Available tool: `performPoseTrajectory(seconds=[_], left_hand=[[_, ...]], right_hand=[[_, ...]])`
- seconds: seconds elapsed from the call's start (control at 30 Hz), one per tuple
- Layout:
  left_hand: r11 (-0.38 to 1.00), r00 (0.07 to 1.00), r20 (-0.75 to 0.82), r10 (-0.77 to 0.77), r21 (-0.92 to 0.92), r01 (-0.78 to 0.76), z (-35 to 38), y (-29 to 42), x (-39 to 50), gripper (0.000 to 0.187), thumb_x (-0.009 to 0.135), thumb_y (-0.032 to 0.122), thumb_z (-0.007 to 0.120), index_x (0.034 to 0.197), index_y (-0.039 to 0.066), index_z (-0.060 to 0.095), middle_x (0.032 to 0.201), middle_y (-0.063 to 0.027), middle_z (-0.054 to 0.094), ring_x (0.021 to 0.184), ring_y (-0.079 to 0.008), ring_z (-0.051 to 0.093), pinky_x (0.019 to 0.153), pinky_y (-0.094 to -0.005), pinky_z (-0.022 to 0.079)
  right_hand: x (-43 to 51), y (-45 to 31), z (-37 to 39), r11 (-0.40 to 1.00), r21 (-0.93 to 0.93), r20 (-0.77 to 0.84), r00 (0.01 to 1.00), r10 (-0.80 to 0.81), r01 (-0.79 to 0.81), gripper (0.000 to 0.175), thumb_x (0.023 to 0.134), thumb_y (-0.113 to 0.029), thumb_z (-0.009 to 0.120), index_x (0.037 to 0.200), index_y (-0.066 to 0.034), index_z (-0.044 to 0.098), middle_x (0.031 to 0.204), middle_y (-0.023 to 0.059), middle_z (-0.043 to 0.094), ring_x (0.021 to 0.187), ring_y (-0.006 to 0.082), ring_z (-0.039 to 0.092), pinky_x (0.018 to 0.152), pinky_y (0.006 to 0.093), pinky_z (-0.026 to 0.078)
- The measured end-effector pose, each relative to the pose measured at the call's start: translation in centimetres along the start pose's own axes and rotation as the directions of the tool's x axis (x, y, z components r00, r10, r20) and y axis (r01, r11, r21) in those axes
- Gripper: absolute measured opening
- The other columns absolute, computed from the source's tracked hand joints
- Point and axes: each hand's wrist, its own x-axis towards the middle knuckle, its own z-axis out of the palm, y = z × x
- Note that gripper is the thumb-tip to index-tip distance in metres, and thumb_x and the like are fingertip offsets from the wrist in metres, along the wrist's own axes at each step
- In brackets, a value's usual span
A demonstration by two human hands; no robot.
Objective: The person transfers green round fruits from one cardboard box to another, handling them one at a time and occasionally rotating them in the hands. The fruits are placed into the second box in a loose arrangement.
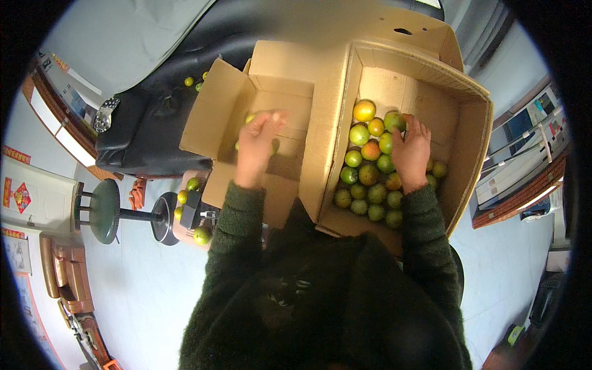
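My right hand [412, 150] is over the larger cardboard box [471, 138], its thumb and fingers around a green fruit [394, 121], perhaps a tomato or citrus. Rows of similar green and orange-tinged fruits [371, 151] lie in that box, on its left and near parts. Over the smaller open cardboard box [289, 120] hangs my left hand [260, 145], slightly blurred, fingers bent and nothing visible in them. A few green fruits [250, 118] show beneath and beside it, partly hidden by the hand.
A black leather sofa [152, 115] stands behind and left, with small fruits [189, 81] on it. Left of my sleeve, more fruits [201, 235] lie by a dark box on a pinkish surface [187, 236]. A round green stool [104, 211] is further left. The small box's flaps [210, 108] stand out sideways.
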Motion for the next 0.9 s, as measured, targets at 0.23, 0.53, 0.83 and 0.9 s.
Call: performPoseTrajectory(seconds=[0.23,0.53,0.83,0.9], left_hand=[[0.322,0.998,-0.028,0.055,0.947,0.009,-7.3,-10.2,2.2,0.025,0.087,0.027,0.077,0.102,0.007,0.073,0.098,-0.015,0.074,0.09,-0.034,0.073,0.077,-0.0474,0.057],[-0.115,0.979,-0.172,-0.11,0.98,0.16,-5.7,-15.3,0.8,0.021,0.093,0.021,0.06,0.102,0.008,0.074,0.1,-0.0168,0.075,0.085,-0.0335,0.076,0.071,-0.0459,0.06],[-0.024,0.932,-0.061,-0.357,0.998,0.056,-3.7,-14.1,0.9,0.04,0.093,0.026,0.061,0.129,0.01,0.059,0.114,-0.0202,0.073,0.102,-0.0402,0.072,0.083,-0.0505,0.059],[-0.018,0.938,-0.076,-0.338,0.997,0.075,-3.6,-14.1,1.1,0.042,0.092,0.024,0.06,0.131,0.009,0.057,0.113,-0.0209,0.073,0.103,-0.04,0.072,0.084,-0.0504,0.058]], right_hand=[[-2.7,-3.2,-1.5,0.918,0.397,0.064,0.998,-0.023,-0.004,0.018,0.095,-0.015,0.072,0.086,-0.0023,0.063,0.068,0.0172,0.061,0.055,0.0371,0.055,0.055,0.0426,0.048],[-5.7,-5.5,-2.4,0.745,0.65,0.203,0.979,0.016,-0.147,0.009,0.097,-0.005,0.072,0.103,0.0008,0.069,0.078,0.0044,0.064,0.066,0.0071,0.057,0.062,0.0251,0.05],[-6.5,-5.6,-2.6,0.793,0.605,0.274,0.954,-0.126,-0.069,0.011,0.092,-0.006,0.073,0.101,-0.0016,0.069,0.089,0.0195,0.072,0.079,0.0348,0.072,0.068,0.0376,0.056],[-6.5,-5.6,-2.7,0.801,0.594,0.294,0.947,-0.132,-0.073,0.009,0.093,-0.005,0.073,0.099,-0.0014,0.068,0.088,0.0192,0.071,0.077,0.0351,0.071,0.067,0.0378,0.056]])
